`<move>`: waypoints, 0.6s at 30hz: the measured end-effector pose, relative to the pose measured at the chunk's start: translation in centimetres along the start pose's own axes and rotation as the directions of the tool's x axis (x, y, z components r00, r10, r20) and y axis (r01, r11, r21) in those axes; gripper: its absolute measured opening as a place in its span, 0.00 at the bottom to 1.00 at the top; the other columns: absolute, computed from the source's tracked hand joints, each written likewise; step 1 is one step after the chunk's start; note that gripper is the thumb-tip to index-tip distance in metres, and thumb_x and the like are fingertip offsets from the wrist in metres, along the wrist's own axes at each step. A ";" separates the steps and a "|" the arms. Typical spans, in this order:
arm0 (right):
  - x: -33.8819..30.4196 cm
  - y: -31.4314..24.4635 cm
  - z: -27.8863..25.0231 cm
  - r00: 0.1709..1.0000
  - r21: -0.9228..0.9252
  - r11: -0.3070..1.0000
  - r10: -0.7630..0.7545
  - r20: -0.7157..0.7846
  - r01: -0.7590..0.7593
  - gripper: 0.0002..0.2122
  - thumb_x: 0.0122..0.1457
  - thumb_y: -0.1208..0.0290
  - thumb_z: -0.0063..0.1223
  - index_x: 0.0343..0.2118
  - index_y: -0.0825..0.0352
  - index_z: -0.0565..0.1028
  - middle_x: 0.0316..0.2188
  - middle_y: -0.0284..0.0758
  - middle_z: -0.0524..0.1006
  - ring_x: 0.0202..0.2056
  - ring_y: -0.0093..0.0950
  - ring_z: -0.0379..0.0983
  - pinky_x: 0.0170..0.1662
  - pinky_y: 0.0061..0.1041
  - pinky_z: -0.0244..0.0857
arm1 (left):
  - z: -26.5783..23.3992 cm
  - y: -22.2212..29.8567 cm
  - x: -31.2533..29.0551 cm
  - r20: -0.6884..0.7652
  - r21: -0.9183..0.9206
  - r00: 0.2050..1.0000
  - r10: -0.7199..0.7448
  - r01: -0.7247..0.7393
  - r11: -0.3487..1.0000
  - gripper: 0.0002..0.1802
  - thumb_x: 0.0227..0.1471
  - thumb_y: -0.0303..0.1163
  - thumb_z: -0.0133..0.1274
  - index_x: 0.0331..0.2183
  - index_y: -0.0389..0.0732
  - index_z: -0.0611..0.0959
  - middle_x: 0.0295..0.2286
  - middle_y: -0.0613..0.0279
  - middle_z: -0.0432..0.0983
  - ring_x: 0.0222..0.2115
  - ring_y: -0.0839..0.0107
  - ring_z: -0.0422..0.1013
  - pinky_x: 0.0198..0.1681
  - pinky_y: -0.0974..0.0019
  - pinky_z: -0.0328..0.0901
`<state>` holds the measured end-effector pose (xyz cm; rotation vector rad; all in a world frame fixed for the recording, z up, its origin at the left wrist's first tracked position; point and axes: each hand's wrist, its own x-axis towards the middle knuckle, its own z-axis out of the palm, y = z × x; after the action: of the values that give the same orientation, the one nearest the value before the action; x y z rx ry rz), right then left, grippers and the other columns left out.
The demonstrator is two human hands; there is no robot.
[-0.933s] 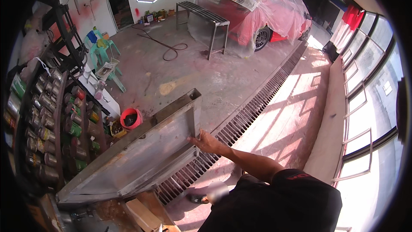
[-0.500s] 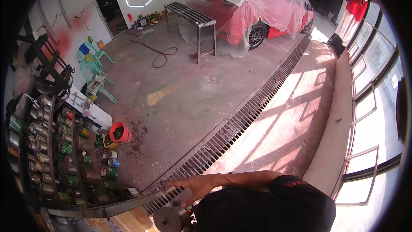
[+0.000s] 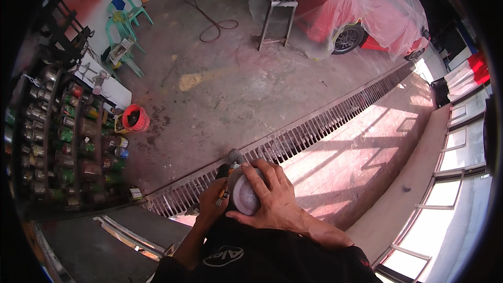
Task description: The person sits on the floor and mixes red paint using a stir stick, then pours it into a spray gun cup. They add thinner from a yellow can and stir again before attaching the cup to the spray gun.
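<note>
Close to my chest I hold a hand-held sander with a round, pale grey pad (image 3: 244, 196) turned upward. My right hand (image 3: 277, 195) is spread over the pad, fingers across its face and thumb along its lower edge. On the other side, my left hand (image 3: 211, 200) is wrapped round the tool's dark body, which is partly hidden by the hands. A rounded grey end (image 3: 236, 156) of the tool sticks out beyond them. Some small orange and metal parts show beside the pad; I cannot make out what they are.
A dark bench top (image 3: 99, 233) lies at lower left, beside a rack of paint cans (image 3: 78, 141). Beyond are a red bucket (image 3: 137, 117), green plastic chairs (image 3: 126, 34), a metal stand (image 3: 272, 0) and a plastic-covered red car (image 3: 356, 15). A floor grate (image 3: 293, 144) runs diagonally past me.
My right hand has come from reaching left across my body to rest on the pad. The tool is now up before my chest, and my left hand has come into view. The view has shifted.
</note>
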<state>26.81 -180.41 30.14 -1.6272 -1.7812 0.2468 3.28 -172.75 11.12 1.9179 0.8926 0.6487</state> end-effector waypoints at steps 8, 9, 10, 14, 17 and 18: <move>15.5 13.0 -2.7 0.999 -0.096 0.995 -0.035 0.027 0.037 0.48 0.43 0.52 0.81 0.66 0.70 0.70 0.56 0.50 0.74 0.52 0.50 0.77 0.50 0.46 0.78 | 2.1 -1.9 21.4 0.070 0.030 0.992 0.104 -0.106 0.994 0.33 0.48 0.24 0.62 0.58 0.42 0.80 0.47 0.48 0.84 0.44 0.45 0.83 0.42 0.52 0.79; 18.3 14.2 -3.1 0.998 -0.076 0.996 -0.038 0.053 0.042 0.48 0.44 0.52 0.81 0.67 0.70 0.70 0.57 0.50 0.73 0.53 0.50 0.76 0.51 0.46 0.78 | 1.4 -1.9 24.1 0.075 0.032 0.993 0.088 -0.091 0.995 0.33 0.49 0.23 0.62 0.59 0.42 0.80 0.46 0.48 0.84 0.44 0.44 0.83 0.42 0.51 0.79; 21.4 15.7 -3.6 0.996 -0.054 0.997 -0.045 0.078 0.049 0.48 0.45 0.53 0.80 0.68 0.69 0.69 0.58 0.50 0.72 0.54 0.50 0.75 0.52 0.46 0.78 | 0.7 -1.9 27.0 0.078 0.036 0.994 0.072 -0.075 0.997 0.33 0.49 0.23 0.62 0.59 0.42 0.80 0.46 0.48 0.84 0.43 0.44 0.83 0.42 0.51 0.79; 32.6 21.2 -5.3 0.984 0.198 0.972 -0.150 0.091 0.130 0.57 0.40 0.51 0.88 0.72 0.68 0.64 0.65 0.52 0.68 0.62 0.53 0.72 0.60 0.46 0.76 | -3.1 -0.7 38.0 0.037 0.006 0.998 0.055 -0.055 0.998 0.30 0.51 0.23 0.62 0.58 0.43 0.80 0.45 0.48 0.84 0.43 0.42 0.82 0.42 0.51 0.79; 38.7 26.5 -3.1 0.995 0.469 0.878 -0.083 -0.047 0.095 0.72 0.33 0.48 0.92 0.78 0.66 0.50 0.72 0.54 0.61 0.69 0.49 0.68 0.68 0.47 0.68 | -5.6 -1.7 45.3 0.118 -0.152 0.993 -0.032 0.050 0.987 0.29 0.52 0.24 0.64 0.57 0.43 0.81 0.45 0.48 0.84 0.45 0.41 0.82 0.44 0.53 0.78; 40.7 27.5 -1.9 0.997 0.573 0.819 0.011 -0.074 0.034 0.72 0.33 0.49 0.93 0.78 0.67 0.50 0.72 0.53 0.62 0.70 0.48 0.66 0.69 0.47 0.66 | -6.8 -1.1 47.7 0.120 -0.136 0.992 -0.046 0.062 0.989 0.28 0.53 0.25 0.64 0.57 0.43 0.81 0.45 0.48 0.84 0.45 0.41 0.82 0.45 0.53 0.77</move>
<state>51.31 -137.83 30.58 -1.1665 -1.4622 0.6454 26.65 -131.05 17.24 1.7814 0.8018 0.5464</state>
